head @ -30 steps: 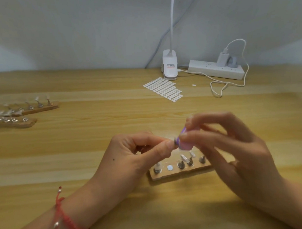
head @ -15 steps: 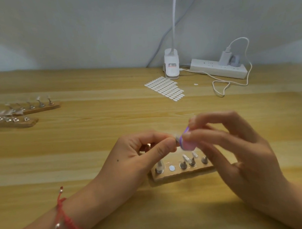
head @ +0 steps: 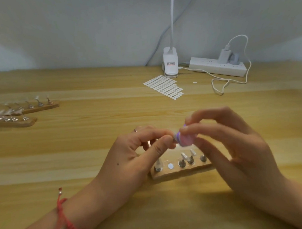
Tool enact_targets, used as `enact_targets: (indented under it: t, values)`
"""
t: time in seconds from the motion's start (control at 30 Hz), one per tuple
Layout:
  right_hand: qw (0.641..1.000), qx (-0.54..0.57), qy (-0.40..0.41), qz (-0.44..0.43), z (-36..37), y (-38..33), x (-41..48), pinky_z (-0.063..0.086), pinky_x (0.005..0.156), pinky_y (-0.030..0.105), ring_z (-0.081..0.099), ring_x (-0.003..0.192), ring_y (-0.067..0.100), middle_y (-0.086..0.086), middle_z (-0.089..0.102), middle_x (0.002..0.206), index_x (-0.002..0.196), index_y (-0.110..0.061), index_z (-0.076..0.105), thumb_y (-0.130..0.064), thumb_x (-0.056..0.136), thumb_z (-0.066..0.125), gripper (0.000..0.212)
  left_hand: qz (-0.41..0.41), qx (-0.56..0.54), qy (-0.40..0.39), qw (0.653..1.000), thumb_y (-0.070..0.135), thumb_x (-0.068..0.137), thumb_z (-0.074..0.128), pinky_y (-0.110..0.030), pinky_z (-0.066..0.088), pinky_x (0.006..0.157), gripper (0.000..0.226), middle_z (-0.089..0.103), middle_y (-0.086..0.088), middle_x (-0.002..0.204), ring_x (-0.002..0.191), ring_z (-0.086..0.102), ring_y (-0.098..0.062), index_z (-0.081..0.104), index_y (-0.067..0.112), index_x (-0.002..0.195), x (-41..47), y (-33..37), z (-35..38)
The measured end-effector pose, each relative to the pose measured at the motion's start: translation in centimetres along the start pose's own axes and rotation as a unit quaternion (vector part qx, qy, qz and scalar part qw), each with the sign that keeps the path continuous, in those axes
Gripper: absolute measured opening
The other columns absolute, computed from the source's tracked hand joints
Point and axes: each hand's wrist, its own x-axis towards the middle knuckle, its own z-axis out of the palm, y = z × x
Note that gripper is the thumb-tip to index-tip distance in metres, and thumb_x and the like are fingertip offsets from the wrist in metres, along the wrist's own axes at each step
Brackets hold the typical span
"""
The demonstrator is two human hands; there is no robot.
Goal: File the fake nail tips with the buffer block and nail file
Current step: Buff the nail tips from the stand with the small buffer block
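White lamp clip (head: 170,67), label unreadable

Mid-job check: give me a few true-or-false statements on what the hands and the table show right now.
1. The right hand holds the pink buffer block. True.
2. The left hand is idle and open. False: it pinches a small piece at the block's edge.
3. A sticker sheet lies in front of the lamp clip. True.
4. The power strip has nothing plugged in. False: a white charger sits in it.
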Motion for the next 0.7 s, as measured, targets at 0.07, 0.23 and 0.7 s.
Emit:
enact_targets:
  t: [0.07,0.23,0.7]
  values:
    - [0.999,0.03,-0.016,-0.021,0.47,-0.54,-0.32,0.049,0.092,0.02,0.06,0.109,0.01,0.006,0.057,0.107,0.108,-0.01,0.066,0.003,0.092,0.057,0.023,-0.006,-0.004,0.003,1.0,0.047,0.081,0.056,-0.029,0.045,0.078,0.03,0.07,0.002,0.084,0.086,0.06,-0.027,0.075,0.025,0.088,0.01,-0.12,0.05]
    - [1.0,-0.01,0.014,-0.008,0.0,-0.08,0.07,0.05,0.089,0.023,0.062,0.105,0.011,0.008,0.059,0.108,0.107,-0.013,0.066,0.006,0.089,0.062,0.026,0.0,0.015,-0.005,1.0,0.048,0.083,0.052,-0.029,0.046,0.078,0.03,0.071,0.009,0.082,0.083,0.062,-0.024,0.071,0.025,0.09,-0.12,-0.14,0.22]
    - [0.998,-0.036,0.016,-0.046,-0.01,0.08,-0.08,0.049,0.092,0.02,0.061,0.104,0.007,0.012,0.059,0.107,0.109,-0.012,0.063,0.005,0.092,0.057,0.024,0.064,0.099,0.008,0.993,0.038,0.09,0.051,-0.016,0.039,0.073,0.02,0.064,0.022,0.079,0.078,0.054,-0.008,0.069,0.03,0.086,-0.36,0.16,0.4]
